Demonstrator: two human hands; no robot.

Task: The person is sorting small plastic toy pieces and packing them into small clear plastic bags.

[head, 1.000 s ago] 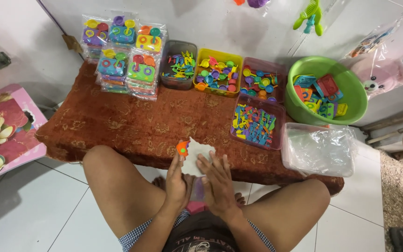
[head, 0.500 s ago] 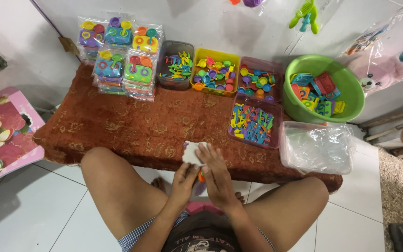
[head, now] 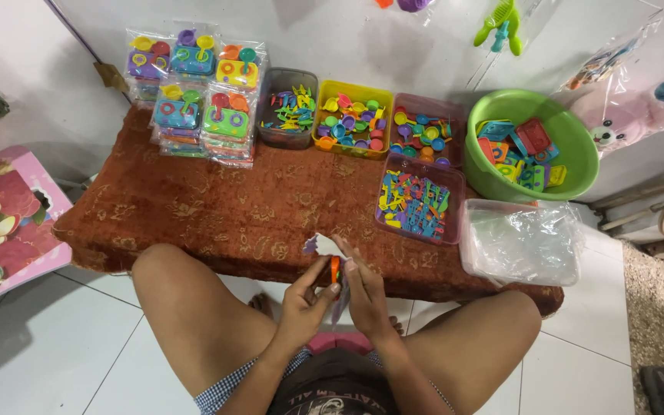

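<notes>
Orange toy piece (head: 335,268) pinched upright between both hands, long axis near vertical | left hand (head: 306,301) just left of it, fingers closed on piece and clear small bag (head: 321,244) | right hand (head: 364,292) just right, fingertips touching, equally near | rust-cloth table (head: 217,215) beyond.

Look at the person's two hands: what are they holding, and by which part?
Both the left hand and right hand grip a small clear plastic bag near its lower end, with an orange toy piece pinched between them.
</notes>
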